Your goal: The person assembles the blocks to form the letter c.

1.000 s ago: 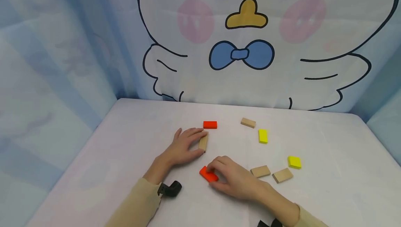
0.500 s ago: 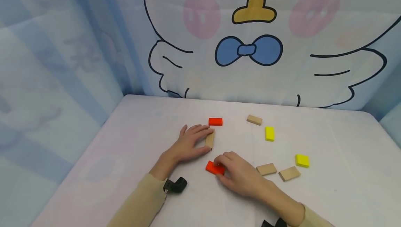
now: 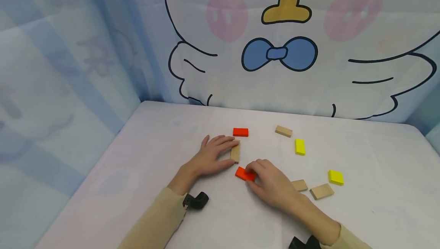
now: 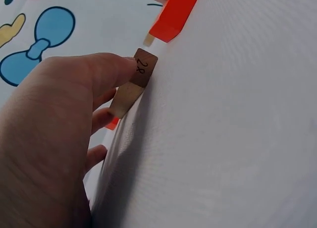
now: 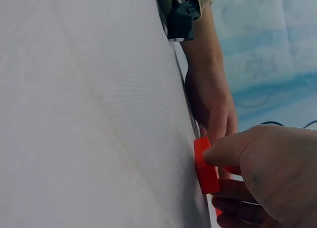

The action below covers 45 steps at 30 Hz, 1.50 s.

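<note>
**An early stage: three gathered close, five lying apart**

A printed cloth backdrop [image 3: 282, 86] rises behind a pale surface [image 3: 165, 136]. No container is in view, so nothing sits in one.

The left hand [image 3: 207, 160] has its thumb at the near end and its fingers at the far end of a wooden block [image 3: 235, 153], pinching it lengthwise. The right hand [image 3: 273, 183] pinches a red block [image 3: 241, 173] between thumb and fingers; whether that block is lifted, I cannot tell.

Take the red block as the clock's centre, twelve towards the backdrop. The wooden block lies at eleven, close by. A second red block [image 3: 240, 132] lies at twelve, just past the left hand's fingertips. These three make a loose line, which I judge is only partly settled.

The others look to be left for later: a far wooden block [image 3: 283, 131] between one and two, a far yellow block [image 3: 300, 147] at two, a near yellow block [image 3: 335, 177] at three, and two near wooden blocks [image 3: 321, 191] just past three.

Smallest is a handwritten mark [image 4: 142, 66] on the wooden block's end.
</note>
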### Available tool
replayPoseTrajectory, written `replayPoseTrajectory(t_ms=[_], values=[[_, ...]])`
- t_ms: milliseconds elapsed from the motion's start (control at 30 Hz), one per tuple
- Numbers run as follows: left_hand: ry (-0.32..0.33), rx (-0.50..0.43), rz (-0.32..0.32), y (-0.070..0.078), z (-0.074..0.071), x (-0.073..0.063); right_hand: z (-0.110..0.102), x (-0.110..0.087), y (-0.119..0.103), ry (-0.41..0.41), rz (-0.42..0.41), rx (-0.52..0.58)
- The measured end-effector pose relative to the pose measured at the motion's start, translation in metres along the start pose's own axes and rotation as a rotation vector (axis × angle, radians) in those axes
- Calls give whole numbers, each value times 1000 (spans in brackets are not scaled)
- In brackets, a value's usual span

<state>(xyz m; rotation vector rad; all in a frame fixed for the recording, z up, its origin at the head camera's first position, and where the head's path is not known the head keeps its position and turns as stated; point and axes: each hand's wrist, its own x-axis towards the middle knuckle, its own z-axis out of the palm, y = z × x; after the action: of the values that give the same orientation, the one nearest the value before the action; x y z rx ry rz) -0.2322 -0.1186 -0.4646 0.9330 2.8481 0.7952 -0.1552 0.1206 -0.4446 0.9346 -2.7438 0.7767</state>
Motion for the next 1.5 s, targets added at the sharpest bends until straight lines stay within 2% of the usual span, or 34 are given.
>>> replayPoseTrajectory(t_ms=[367, 500, 700, 867, 1000, 1500], values=[[-28, 16, -16, 5, 5, -3, 5, -5, -5, -38, 27, 8], [-37, 24, -22, 5, 8, -5, 6, -7, -5, -43, -5, 26], [-54, 39, -12, 6, 9, -1, 4, -7, 0, -32, -101, 19], [-53, 56, 0, 7, 6, 5, -1, -3, 4, -2, -155, 30], [-59, 69, -17, 7, 1, 5, -2, 0, 6, 0, -182, 51], [-53, 39, -6, 4, 2, 2, -8, 4, 10, -76, -181, 76]])
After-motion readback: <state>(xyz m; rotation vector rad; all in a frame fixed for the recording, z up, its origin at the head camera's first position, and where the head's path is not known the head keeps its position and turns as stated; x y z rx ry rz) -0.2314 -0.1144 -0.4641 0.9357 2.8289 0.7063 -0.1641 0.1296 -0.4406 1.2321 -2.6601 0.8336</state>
